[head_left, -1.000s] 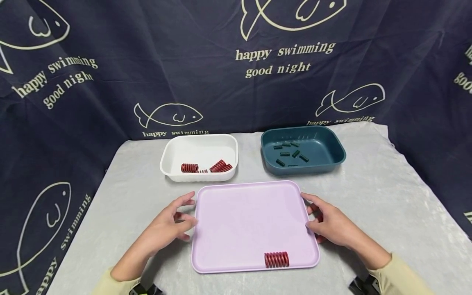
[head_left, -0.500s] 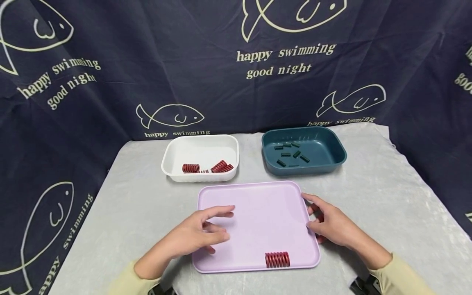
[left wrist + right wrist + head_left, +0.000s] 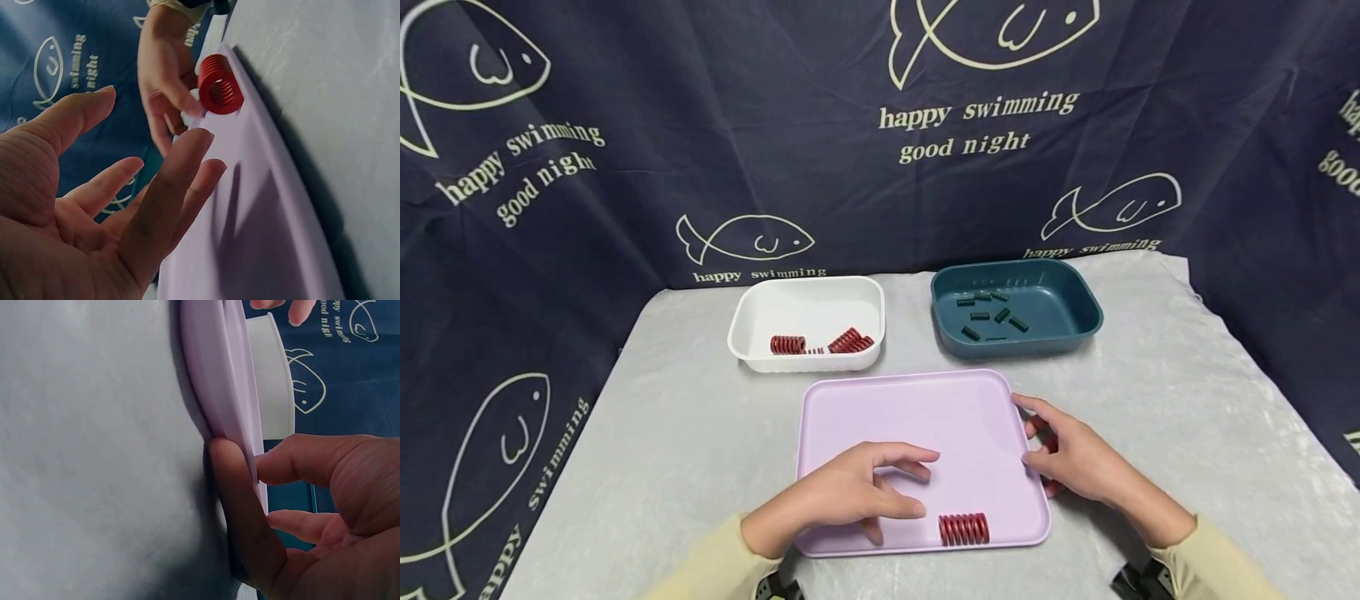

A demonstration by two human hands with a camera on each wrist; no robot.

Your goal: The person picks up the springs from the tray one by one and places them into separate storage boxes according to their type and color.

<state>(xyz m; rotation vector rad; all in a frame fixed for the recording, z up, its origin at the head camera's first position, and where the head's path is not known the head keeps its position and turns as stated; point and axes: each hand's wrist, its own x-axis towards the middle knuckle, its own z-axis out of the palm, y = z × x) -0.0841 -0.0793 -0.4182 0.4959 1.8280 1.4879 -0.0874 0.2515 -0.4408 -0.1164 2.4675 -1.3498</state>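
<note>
A red coil spring (image 3: 964, 529) lies on its side near the front edge of the lilac tray (image 3: 910, 417). My left hand (image 3: 857, 487) hovers over the tray, just left of that spring. Its fingers are spread and hold nothing; in the left wrist view the red spring (image 3: 220, 86) lies beyond the fingertips. At the tray's right edge, my right hand (image 3: 1075, 454) holds the rim. The right wrist view has the thumb at the rim of the tray (image 3: 215, 375) and a finger (image 3: 240, 494) against its outer side.
Behind the tray stands a white bin (image 3: 808, 292) with several red springs (image 3: 787, 344). To its right, a teal bin (image 3: 1060, 317) holds several small dark green springs (image 3: 980, 317). A dark blue fish-print cloth (image 3: 850, 167) hangs behind the table (image 3: 700, 417).
From the tray's left edge, my left hand has moved right and toward me over the tray, close to the red spring. My right hand stays at the right rim.
</note>
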